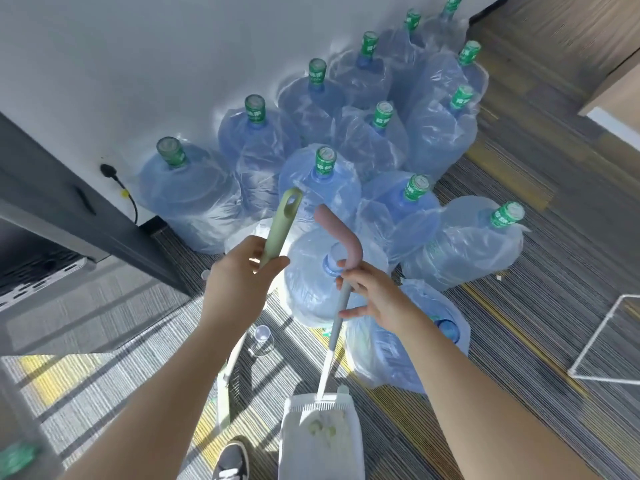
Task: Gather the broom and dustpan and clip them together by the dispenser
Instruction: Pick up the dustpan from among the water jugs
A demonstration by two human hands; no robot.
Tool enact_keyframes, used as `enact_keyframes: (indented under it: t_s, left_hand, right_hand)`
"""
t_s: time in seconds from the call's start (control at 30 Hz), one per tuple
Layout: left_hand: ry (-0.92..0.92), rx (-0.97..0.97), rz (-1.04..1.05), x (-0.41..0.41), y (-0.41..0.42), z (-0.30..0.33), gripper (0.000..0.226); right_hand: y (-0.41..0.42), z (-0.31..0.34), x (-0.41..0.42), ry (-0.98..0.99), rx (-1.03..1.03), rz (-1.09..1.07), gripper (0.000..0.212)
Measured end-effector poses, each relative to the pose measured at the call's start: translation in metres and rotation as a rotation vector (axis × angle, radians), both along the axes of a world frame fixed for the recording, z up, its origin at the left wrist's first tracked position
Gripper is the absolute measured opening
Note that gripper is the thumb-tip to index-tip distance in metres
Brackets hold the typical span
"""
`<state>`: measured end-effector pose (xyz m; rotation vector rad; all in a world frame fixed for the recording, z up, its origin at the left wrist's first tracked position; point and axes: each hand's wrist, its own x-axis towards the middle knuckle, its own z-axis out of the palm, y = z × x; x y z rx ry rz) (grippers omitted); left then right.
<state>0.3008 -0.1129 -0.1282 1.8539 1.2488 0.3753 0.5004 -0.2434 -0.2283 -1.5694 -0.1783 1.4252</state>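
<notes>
Broom (pixel 277 230) handle gripped in my left hand (pixel 239 271), dustpan (pixel 320 434) handle pinched lightly in my right hand (pixel 374 292), fingers (pixel 353 311) partly loose, beside bagged water bottles (pixel 194 192).

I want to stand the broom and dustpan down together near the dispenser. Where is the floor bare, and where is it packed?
Bare striped carpet lies between the dark grey dispenser and the white dustpan, broken only by a clear plastic cup. More open carpet runs right, toward the white wire frame. Crowded: the bagged blue water jugs fill the wall side.
</notes>
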Motion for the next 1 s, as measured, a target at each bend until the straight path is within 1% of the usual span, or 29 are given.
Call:
enact_keyframes:
  t_s: [0.03,0.1,0.17,0.23,0.37,0.47,0.57,0.63,0.77,0.8,0.9,1.0]
  left_hand:
    - [0.011,-0.008,-0.007,-0.001,-0.004,0.003,0.021]
    - [0.023,-0.018,-0.015,-0.006,-0.012,0.009,0.021]
    - [0.02,-0.011,-0.017,-0.015,-0.021,0.014,0.019]
    - [0.005,-0.009,0.0,-0.027,-0.028,0.018,0.018]
    - [0.006,0.014,0.022,-0.056,-0.044,0.033,0.013]
    - [-0.001,-0.008,0.024,-0.074,-0.055,0.051,0.012]
    - [0.0,-0.001,0.079,-0.097,-0.065,0.075,0.013]
    - [-0.013,0.022,0.134,-0.115,-0.07,0.095,0.012]
    - [-0.008,0.105,0.216,-0.156,-0.072,0.135,0.013]
    - [-0.003,0.118,0.235,-0.168,-0.071,0.144,0.013]
    - [0.007,0.137,0.283,-0.209,-0.068,0.167,0.011]
    - [0.017,0.145,0.318,-0.251,-0.063,0.181,0.009]
  right_hand:
    - [-0.003,0.004,-0.005,0.0,0.0,0.026,0.033]
    - [-0.008,0.01,-0.016,-0.072,-0.019,0.046,0.031]
    - [-0.014,0.017,-0.028,-0.197,-0.051,0.072,0.023]
    - [-0.022,0.023,-0.041,-0.323,-0.064,0.124,0.022]
    - [-0.039,0.051,-0.073,-0.433,0.035,0.209,0.027]
    - [-0.038,0.084,-0.09,-0.475,0.142,0.209,0.02]
    - [-0.028,0.124,-0.106,-0.523,0.191,0.232,0.015]
    - [-0.02,0.15,-0.119,-0.546,0.222,0.259,0.018]
    - [-0.003,0.196,-0.159,-0.572,0.27,0.384,0.035]
    - [0.001,0.207,-0.171,-0.573,0.283,0.412,0.034]
    - [0.014,0.235,-0.209,-0.571,0.308,0.489,0.023]
    - [0.029,0.256,-0.247,-0.57,0.33,0.534,0.028]
